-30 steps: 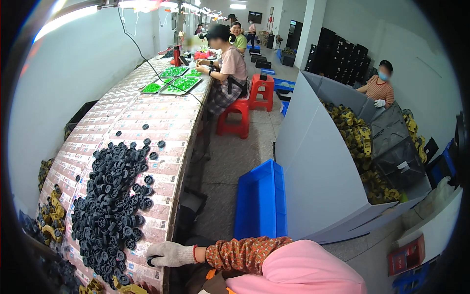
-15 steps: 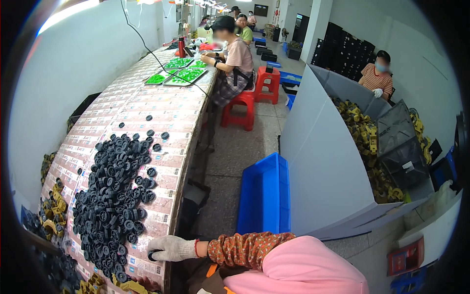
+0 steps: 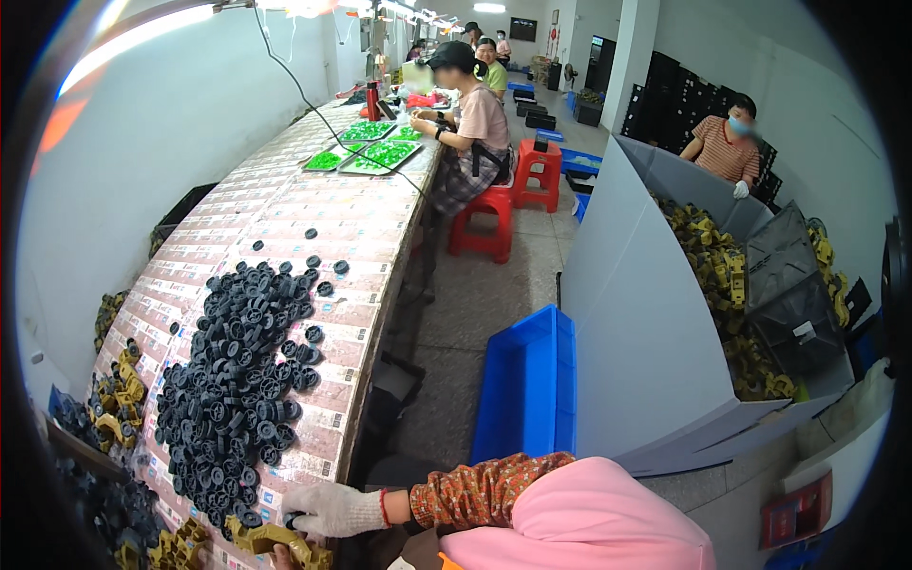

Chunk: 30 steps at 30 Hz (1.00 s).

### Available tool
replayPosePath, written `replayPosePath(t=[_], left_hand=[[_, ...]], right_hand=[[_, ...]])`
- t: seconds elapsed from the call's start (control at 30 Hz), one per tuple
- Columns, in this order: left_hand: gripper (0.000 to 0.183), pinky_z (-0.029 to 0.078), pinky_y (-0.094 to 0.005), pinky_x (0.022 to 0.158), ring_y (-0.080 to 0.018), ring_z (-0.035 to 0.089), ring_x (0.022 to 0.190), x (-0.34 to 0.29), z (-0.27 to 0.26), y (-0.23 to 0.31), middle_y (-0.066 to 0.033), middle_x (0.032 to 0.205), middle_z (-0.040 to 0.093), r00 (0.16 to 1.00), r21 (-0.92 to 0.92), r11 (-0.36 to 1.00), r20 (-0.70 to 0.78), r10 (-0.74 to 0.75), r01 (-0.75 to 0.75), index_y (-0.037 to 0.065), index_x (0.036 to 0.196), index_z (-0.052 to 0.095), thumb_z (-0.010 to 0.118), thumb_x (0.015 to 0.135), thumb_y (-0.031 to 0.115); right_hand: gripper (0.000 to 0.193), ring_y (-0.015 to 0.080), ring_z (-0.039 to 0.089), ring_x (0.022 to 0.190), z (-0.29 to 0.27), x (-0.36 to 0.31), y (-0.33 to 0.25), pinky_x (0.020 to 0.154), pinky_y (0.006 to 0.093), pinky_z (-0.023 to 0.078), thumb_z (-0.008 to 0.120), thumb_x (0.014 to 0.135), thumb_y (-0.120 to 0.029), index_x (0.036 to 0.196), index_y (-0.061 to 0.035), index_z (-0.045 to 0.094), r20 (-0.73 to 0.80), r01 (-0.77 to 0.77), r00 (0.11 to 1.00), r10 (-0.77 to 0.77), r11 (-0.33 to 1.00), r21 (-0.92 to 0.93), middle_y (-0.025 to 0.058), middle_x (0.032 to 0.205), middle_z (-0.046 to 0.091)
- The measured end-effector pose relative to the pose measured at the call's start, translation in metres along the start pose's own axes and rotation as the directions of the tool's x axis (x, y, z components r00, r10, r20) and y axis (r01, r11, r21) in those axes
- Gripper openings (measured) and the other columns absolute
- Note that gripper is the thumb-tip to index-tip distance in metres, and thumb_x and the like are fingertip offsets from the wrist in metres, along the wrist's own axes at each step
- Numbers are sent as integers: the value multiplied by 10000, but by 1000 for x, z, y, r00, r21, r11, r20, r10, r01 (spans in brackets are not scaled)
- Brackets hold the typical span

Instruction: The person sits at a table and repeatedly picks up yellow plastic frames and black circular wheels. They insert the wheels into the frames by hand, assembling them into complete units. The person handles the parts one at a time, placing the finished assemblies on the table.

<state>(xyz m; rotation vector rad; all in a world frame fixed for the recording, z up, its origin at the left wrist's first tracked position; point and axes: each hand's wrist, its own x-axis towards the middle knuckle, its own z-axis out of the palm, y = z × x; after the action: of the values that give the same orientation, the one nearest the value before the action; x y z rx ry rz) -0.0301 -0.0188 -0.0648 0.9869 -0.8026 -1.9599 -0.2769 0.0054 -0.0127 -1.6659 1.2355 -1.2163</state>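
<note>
My right hand (image 3: 334, 511), in a pale knit glove, comes in from the lower right and is closed round a small black plastic wheel (image 3: 291, 521), whose edge shows at the fingertips. Just below it a yellow curved plastic part (image 3: 258, 540) lies over the table's near edge. Bare fingertips of my left hand (image 3: 282, 557) show against that part at the picture's lower rim; the rest of this hand is cut off. A large heap of black wheels (image 3: 233, 380) spreads over the table beyond my hands.
More yellow parts (image 3: 116, 399) lie left of the heap. A blue bin (image 3: 532, 380) stands on the floor to the right, beside a grey-walled enclosure (image 3: 636, 332) of yellow parts. Farther along the table (image 3: 275, 204), a co-worker (image 3: 470, 119) sits by trays of green pieces (image 3: 380, 157).
The view has shifted, so the scene sits farther right. The yellow part has come up into view beside my right hand, with my left fingertips on it. The wheel stays in my right hand.
</note>
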Motion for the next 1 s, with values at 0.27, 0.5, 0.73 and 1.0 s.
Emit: replayPosePath(t=[0.27, 0.5, 0.73, 1.0], left_hand=[[663, 484, -466, 1088, -345, 547, 1301, 10, -25, -30, -226, 1488, 511, 910, 684, 626, 143, 389, -375, 18, 1552, 483, 774, 960, 87], [319, 560, -294, 726, -144, 661, 880, -2, 41, -4, -55, 1043, 667, 923, 378, 846, 69, 379, -376, 29, 1277, 618, 514, 1129, 292], [411, 641, -354, 802, -189, 739, 946, -6, 54, 13, -76, 1109, 736, 983, -340, 923, -103, 151, -178, 60, 1337, 603, 650, 1064, 364], [414, 637, -342, 804, -158, 708, 958, -27, 70, 30, -45, 1110, 667, 944, -332, 892, -223, 242, -307, 104, 1357, 531, 686, 1052, 336]], right_hand=[[184, 414, 673, 967, 1, -13, -19, 850, 477, 536, 666, 954, -172, 1090, -49, 648, -56, 29, 998, -28, 999, 15, 185, 991, 671], [163, 425, 695, 868, -13, 4, -29, 759, 511, 565, 651, 873, -193, 950, -59, 704, -41, 111, 991, -125, 962, -249, 205, 899, 690], [176, 166, 696, 812, -16, 9, -53, 727, 314, 554, 671, 974, -62, 1137, -14, 720, -8, -181, 983, 183, 977, 110, 83, 965, 723], [252, 79, 677, 748, 12, 8, -59, 655, 252, 560, 647, 998, -20, 1247, 14, 674, 90, -324, 946, 312, 927, 187, 61, 910, 712]])
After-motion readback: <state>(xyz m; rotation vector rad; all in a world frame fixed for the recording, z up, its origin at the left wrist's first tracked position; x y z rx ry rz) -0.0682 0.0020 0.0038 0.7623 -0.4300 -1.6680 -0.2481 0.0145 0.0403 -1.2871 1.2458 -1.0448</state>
